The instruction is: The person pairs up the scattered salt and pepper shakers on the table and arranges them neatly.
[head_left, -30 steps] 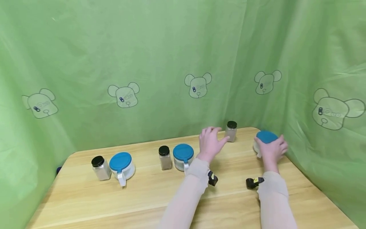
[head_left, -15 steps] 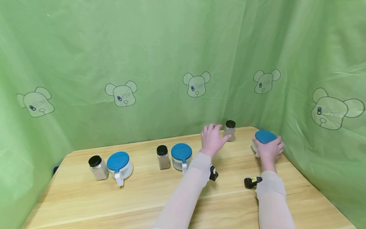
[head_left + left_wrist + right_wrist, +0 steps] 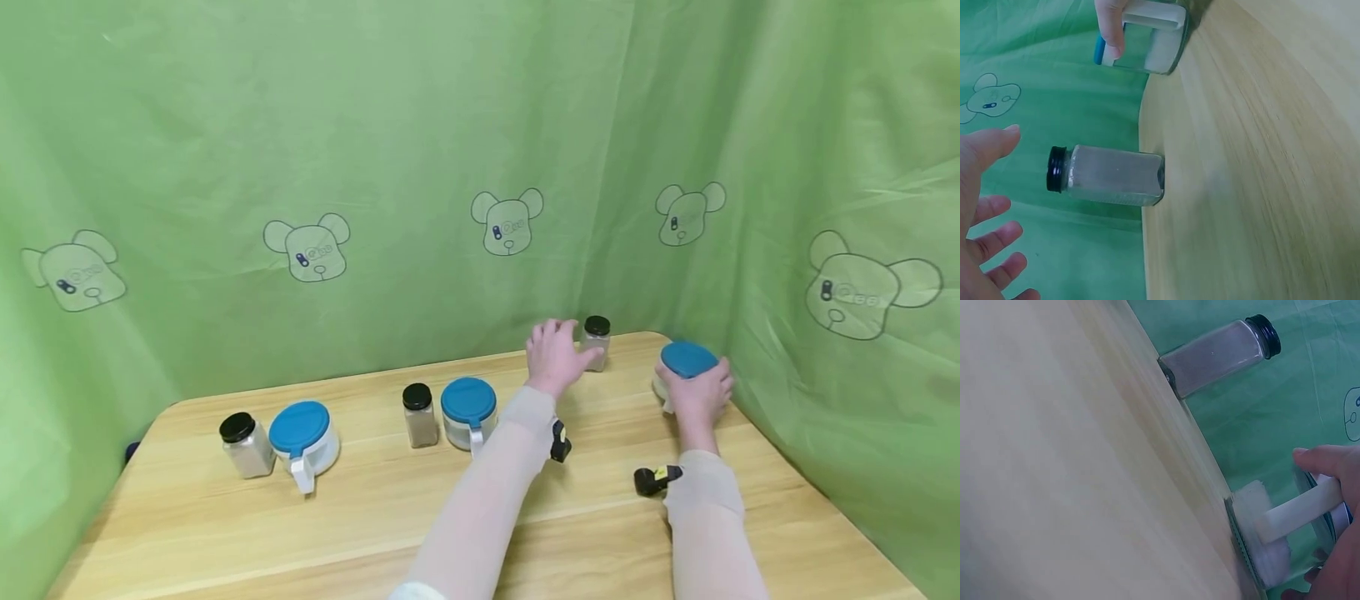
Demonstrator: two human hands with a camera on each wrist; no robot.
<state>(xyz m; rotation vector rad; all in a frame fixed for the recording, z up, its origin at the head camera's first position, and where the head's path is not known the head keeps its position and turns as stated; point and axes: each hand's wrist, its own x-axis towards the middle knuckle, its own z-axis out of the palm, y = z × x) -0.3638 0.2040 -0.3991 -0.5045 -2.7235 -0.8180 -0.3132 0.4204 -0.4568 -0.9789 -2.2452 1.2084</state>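
Note:
At the right back of the table, my right hand [image 3: 697, 396] grips a clear seasoning jar with a blue lid [image 3: 688, 358] and a white handle, thumb on one side and fingers on the other. White contents show through its glass in the right wrist view. My left hand [image 3: 555, 358] is spread beside a square glass spice bottle with a black cap [image 3: 597, 343]. In the left wrist view a gap separates the fingers [image 3: 999, 240] from that upright bottle [image 3: 1116, 175]. Both containers stand on the table.
A second blue-lidded jar [image 3: 468, 402] and a black-capped bottle [image 3: 419, 417] stand mid-table. Another such pair, a bottle [image 3: 250, 450] and a jar [image 3: 302, 427], stands at the left. Green curtains [image 3: 420, 167] border the wooden table [image 3: 315, 542] at back and sides.
My right hand has closed its fingers round the blue-lidded jar. My left hand has moved slightly forward, nearer the black-capped bottle. The head view has shifted a little.

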